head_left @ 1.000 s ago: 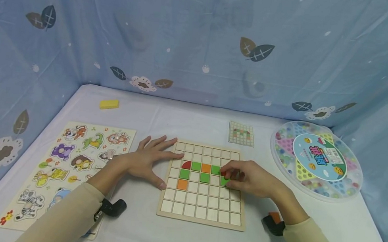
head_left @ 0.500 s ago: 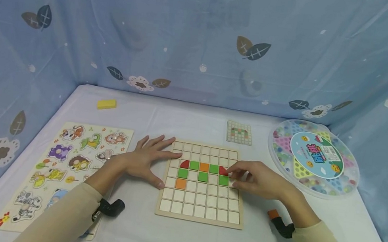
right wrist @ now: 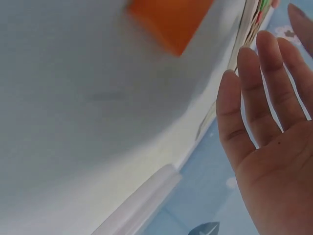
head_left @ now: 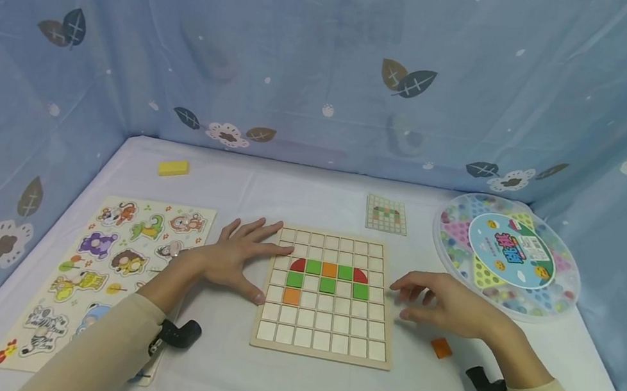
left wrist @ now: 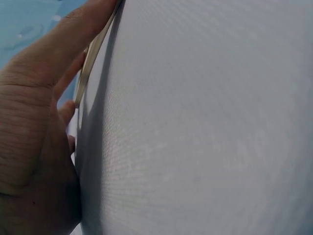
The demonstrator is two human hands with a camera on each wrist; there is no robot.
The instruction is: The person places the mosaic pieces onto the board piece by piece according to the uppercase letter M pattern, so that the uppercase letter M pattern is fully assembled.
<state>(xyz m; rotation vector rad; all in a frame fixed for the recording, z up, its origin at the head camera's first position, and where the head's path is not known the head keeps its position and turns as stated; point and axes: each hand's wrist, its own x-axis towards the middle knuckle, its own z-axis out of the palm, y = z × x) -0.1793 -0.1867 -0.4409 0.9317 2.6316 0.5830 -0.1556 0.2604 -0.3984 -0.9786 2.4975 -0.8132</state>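
Observation:
A wooden grid board [head_left: 324, 358] lies in front of me, with red quarter-round, green and orange tiles set in several of its cells. My left hand [head_left: 231, 259] rests spread at the board's left edge, thumb and fingertips on the frame. My right hand [head_left: 446, 304] hovers just off the board's right edge with relaxed fingers and nothing in them. The red quarter-round tile [head_left: 360, 275] sits in a cell above the green tile [head_left: 360, 291] on the right side. On the cloth below the right hand lies a loose orange square tile [head_left: 441, 347], also large in the right wrist view.
A small pattern card [head_left: 386, 215] lies behind the board. To the right is a round clear marble game box [head_left: 510, 256]. An animal puzzle board [head_left: 60, 328] lies under the left forearm, and a yellow block [head_left: 173, 168] is at the back left.
My right hand has let go of the red quarter-round tile in its cell and drawn back rightward off the board. The loose orange tile now shows fully. My left hand has stayed put.

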